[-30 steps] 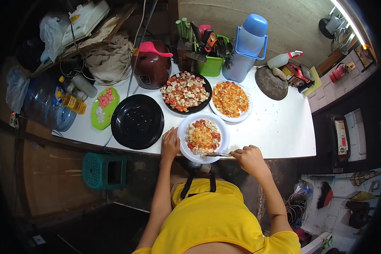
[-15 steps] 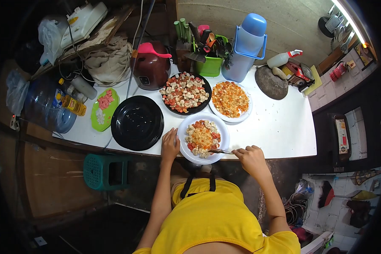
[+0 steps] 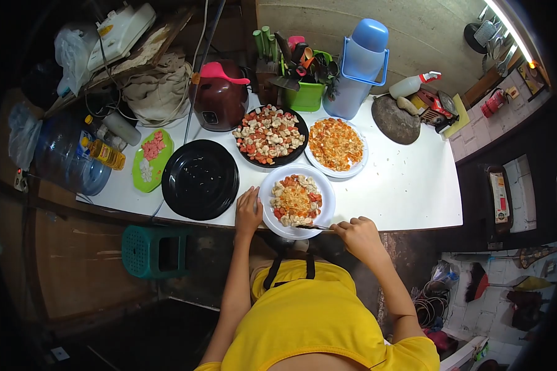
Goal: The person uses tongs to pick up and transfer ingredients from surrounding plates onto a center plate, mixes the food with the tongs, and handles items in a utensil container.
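Note:
A white plate point(image 3: 327, 193) sits at the table's front edge. On it, a ring of pale and red-orange chunks surrounds a mound of shredded food point(image 3: 292, 199). My left hand point(image 3: 248, 213) holds the plate by its left rim, thumb near the edge. My right hand point(image 3: 360, 238) is closed around the handle of a spoon point(image 3: 315, 227), whose head touches the food at the plate's lower side. Behind stand a black plate point(image 3: 305, 133) of sausage-like pieces and pale chunks, and another white plate point(image 3: 364, 162) with orange and pale shreds.
Stacked black plates point(image 3: 200, 179) lie to the left, beside a green cutting board point(image 3: 147, 178) with pink and white pieces. A rice cooker point(image 3: 220, 102), green utensil holder point(image 3: 306, 98) and blue jug point(image 3: 351, 80) line the back. A green stool point(image 3: 137, 250) stands below.
My right hand has moved slightly left and down with the spoon. The spoon's head has shifted toward the plate's lower left. My left hand stays on the rim.

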A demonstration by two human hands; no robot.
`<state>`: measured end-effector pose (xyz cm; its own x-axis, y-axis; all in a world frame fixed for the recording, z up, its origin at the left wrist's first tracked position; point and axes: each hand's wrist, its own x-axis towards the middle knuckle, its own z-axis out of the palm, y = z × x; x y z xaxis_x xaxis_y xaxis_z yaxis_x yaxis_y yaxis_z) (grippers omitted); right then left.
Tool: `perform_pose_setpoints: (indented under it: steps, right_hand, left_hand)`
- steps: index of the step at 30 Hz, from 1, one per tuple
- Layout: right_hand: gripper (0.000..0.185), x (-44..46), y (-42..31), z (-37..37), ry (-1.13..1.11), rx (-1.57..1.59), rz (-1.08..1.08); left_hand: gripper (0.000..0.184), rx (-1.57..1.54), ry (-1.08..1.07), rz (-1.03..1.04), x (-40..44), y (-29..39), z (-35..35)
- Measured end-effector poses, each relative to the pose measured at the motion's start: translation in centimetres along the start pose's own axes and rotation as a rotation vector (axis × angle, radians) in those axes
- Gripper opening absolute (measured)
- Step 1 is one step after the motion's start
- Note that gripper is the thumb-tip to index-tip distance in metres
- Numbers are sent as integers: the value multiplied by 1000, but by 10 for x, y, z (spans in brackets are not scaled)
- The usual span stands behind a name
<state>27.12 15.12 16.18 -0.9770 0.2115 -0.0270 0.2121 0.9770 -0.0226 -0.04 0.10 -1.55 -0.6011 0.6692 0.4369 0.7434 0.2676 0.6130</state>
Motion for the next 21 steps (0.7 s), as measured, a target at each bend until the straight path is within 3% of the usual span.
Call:
perform_pose_setpoints:
  steps: [21]
  right_hand:
    - [34,-1,-5,-2,-22,10,21]
  left_hand:
    - [30,-6,1,-2,-1,-1,0]
